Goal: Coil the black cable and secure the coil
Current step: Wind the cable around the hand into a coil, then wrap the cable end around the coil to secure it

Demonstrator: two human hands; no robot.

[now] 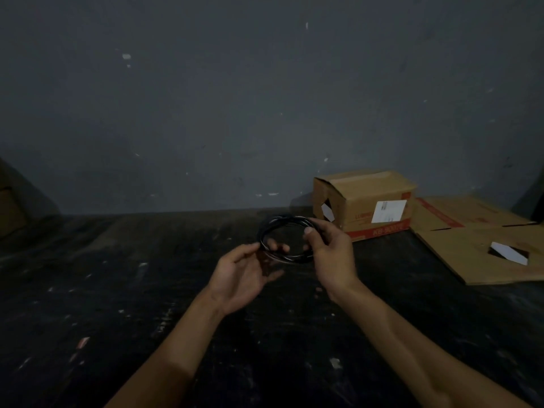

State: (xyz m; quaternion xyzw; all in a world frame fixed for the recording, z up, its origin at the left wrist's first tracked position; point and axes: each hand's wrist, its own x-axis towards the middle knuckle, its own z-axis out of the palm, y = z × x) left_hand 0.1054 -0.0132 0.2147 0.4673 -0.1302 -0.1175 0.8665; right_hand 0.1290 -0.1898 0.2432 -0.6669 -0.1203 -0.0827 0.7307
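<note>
Both hands hold the black cable (pixel 284 240) ring: left hand (pixel 244 272) pinches one side, right hand (pixel 329 254) grips the other. Coiling looks done; next, tie it.

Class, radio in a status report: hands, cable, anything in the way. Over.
Left hand and right hand both hold the black cable, already a ring, above the dark floor. No tie visible. Cardboard box behind right, clear of hands.

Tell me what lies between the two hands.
In the head view, the coiled black cable spans the gap: the left hand pinches its left side, the right hand grips its right.
</note>
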